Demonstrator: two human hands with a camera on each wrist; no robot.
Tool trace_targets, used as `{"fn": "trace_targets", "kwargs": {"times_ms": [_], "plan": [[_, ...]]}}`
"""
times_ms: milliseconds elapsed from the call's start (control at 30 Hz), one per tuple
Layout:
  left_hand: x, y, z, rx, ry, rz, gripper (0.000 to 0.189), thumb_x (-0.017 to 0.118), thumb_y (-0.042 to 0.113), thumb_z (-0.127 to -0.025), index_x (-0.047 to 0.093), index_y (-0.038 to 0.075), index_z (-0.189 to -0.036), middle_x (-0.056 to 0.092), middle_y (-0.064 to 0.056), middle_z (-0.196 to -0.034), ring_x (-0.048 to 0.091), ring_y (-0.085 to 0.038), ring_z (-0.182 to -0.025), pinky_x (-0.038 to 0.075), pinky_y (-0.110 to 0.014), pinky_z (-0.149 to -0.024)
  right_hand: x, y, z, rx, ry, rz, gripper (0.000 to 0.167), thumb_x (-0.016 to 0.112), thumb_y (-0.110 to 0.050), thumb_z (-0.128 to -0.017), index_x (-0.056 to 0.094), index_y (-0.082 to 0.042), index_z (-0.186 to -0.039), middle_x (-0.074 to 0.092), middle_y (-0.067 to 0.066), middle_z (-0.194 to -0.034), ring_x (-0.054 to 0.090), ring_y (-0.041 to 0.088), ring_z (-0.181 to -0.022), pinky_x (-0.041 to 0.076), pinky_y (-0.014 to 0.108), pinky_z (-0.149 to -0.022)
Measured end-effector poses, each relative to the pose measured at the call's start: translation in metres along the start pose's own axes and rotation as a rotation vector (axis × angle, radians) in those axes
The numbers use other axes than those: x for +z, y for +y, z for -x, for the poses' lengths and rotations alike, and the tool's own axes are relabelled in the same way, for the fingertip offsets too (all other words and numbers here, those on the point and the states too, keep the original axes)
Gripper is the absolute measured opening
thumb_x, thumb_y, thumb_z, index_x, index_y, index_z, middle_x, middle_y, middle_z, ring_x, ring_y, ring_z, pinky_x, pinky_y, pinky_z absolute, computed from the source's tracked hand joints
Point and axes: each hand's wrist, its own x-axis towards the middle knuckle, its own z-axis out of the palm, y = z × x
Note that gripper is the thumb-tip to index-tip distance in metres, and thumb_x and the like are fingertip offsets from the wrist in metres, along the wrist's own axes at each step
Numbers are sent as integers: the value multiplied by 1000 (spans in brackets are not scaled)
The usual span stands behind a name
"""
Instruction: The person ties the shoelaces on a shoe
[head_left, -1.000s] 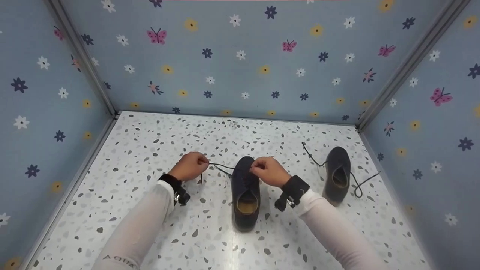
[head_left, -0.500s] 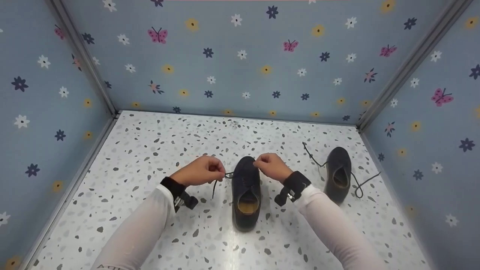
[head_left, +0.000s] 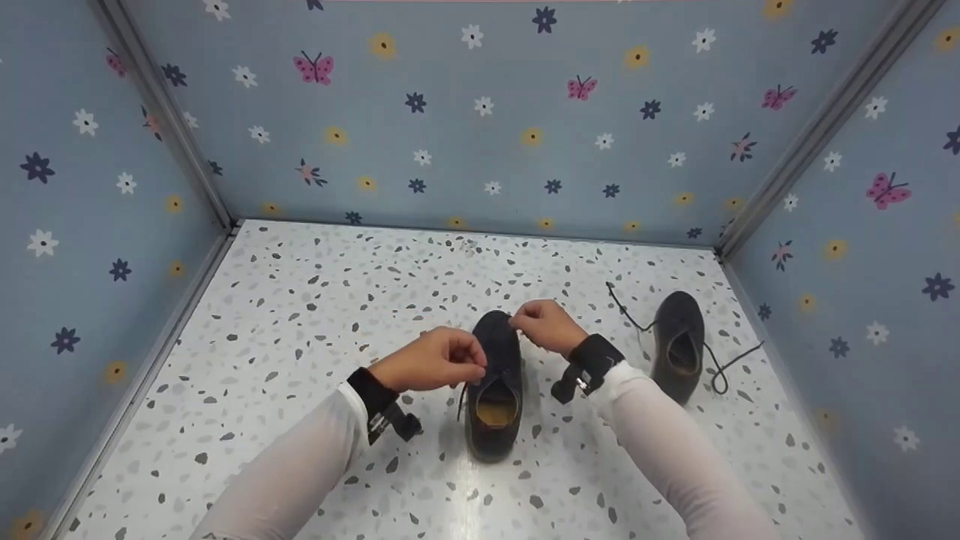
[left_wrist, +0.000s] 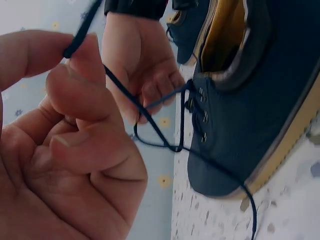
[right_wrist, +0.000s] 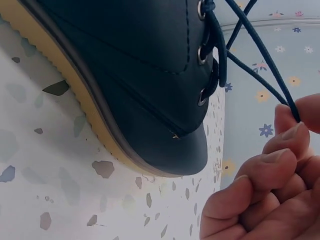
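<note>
The left hand [head_left: 431,361] is nearing the shoe [head_left: 498,343], pinching lace [left_wrist: 86,24]. The right hand [head_left: 553,328] is pinching a loop [right_wrist: 289,96]; slackening risks collapse.

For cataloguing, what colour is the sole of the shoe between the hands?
Yellowish tan sole; right wrist view shows best.

Pale floor [head_left: 466,495] glare (a narrow streak)

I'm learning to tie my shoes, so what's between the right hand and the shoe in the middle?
Lace, pinched by the right hand. The right wrist view shows its dark strands crossing the gap toward the shoe.
</note>
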Motion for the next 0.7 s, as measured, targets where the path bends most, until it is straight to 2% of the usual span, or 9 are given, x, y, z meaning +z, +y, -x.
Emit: {"fn": "trace_targets", "kwargs": {"times_ms": [267,400,467,533,600,700], "plan": [[38,4,-10,-38,20,70,11,78,14,-91,73,5,-97,79,-9,-86,73,-11,-69,60,-27,-64,-9,-3,0,-17,-36,68,29,65,-24,-98,73,4,-96,52,-8,-64,44,8,-54,38,25,-54],[50,4,-13,-29,-85,89,23,76,12,-93,74,1,-113,80,-12,-103,75,-9,-83,63,-27,-74,-12,-5,1,-39,-47,79,24,66,-24,-99,72,-6,-84,57,-8,-67,44,9,-54,38,26,-56],[51,4,-12,-32,-153,106,29,74,10,-95,72,-2,-122,80,-14,-109,75,-9,-88,63,-28,-79,-14,-5,1,-53,-50,92,23,67,-25,-98,70,-13,-79,58,-8,-68,44,8,-53,39,26,-55],[49,3,-12,-38,-194,117,32,72,9,-96,72,-2,-126,79,-16,-111,75,-9,-90,64,-29,-81,-15,-5,2,-62,-55,107,23,67,-26,-98,69,-18,-77,58,-9,-69,44,8,-52,39,26,-54],[44,1,-11,-53,-193,134,27,70,9,-98,73,-2,-123,80,-18,-107,77,-12,-86,64,-31,-80,-16,-5,3,-69,-63,116,23,67,-27,-99,70,-18,-78,59,-8,-71,45,8,-53,40,27,-55],[33,-3,-11,-76,-127,135,20,71,12,-98,78,2,-113,80,-17,-101,78,-12,-79,64,-30,-74,-18,-4,4,-79,-72,122,22,66,-27,-100,73,-16,-81,60,-7,-74,47,9,-56,43,27,-60]]}}
